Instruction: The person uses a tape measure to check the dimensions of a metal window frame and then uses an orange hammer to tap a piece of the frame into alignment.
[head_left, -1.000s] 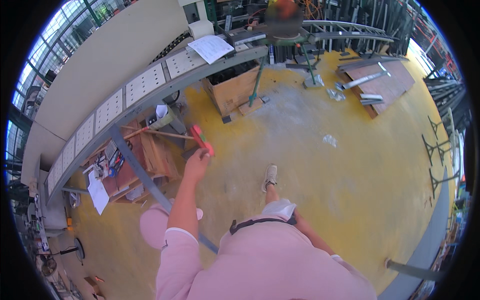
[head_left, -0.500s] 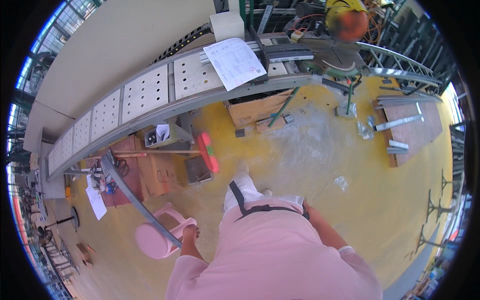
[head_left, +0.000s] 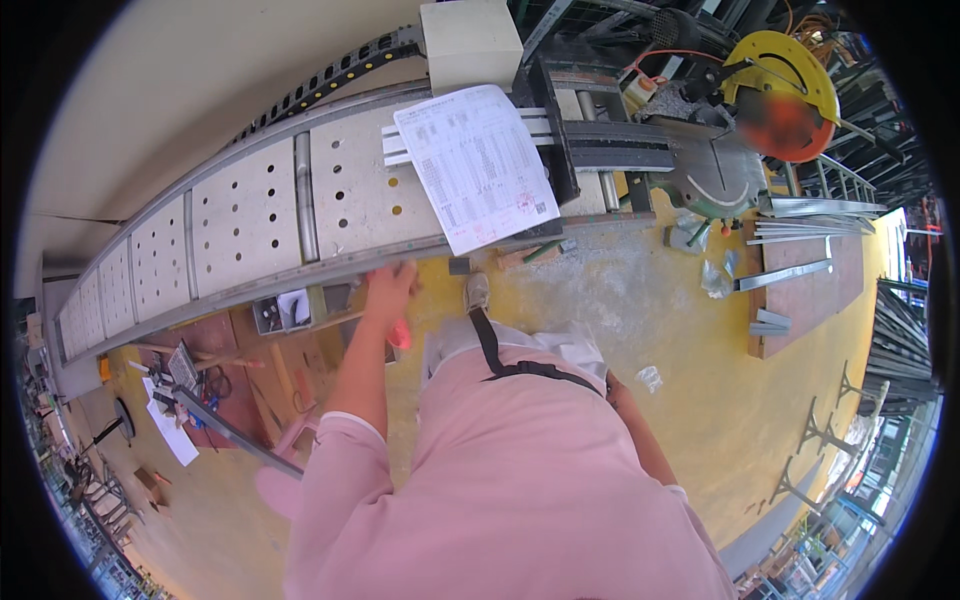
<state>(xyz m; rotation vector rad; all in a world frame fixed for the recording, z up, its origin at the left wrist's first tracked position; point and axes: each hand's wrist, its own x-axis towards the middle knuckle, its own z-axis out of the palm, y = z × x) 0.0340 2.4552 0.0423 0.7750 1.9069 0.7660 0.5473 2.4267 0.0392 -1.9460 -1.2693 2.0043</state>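
The head view starts close in, with a pink shirt (head_left: 520, 460) and a black strap (head_left: 540, 370) with a buckle. The right hand (head_left: 617, 392) is down by the white cloth shorts (head_left: 560, 350). I cannot tell if its fingers are apart or together, because the body hides most of them.

The left hand (head_left: 392, 288) is up at the front edge of the long worktop with pale panels, round holes and a grey metal frame (head_left: 367, 200). Half a second ago it was low, by the pink plastic stool (head_left: 280, 485). The worktop also looks nearer now, so I think the person has come in close to the things on it. The left fingers look bent, but I cannot tell if they hold anything or touch the edge.

The pinkish-red broom head (head_left: 400, 336) is just past that wrist (the arm hides some of it). The stool is mostly behind the arm and sleeve.

On the worktop, the white printed paper (head_left: 475, 165) covers part of some silver metal bars (head_left: 396, 147). Farther off, an orange round shape (head_left: 785, 128) is blurry under a yellow curved guard (head_left: 768, 58).
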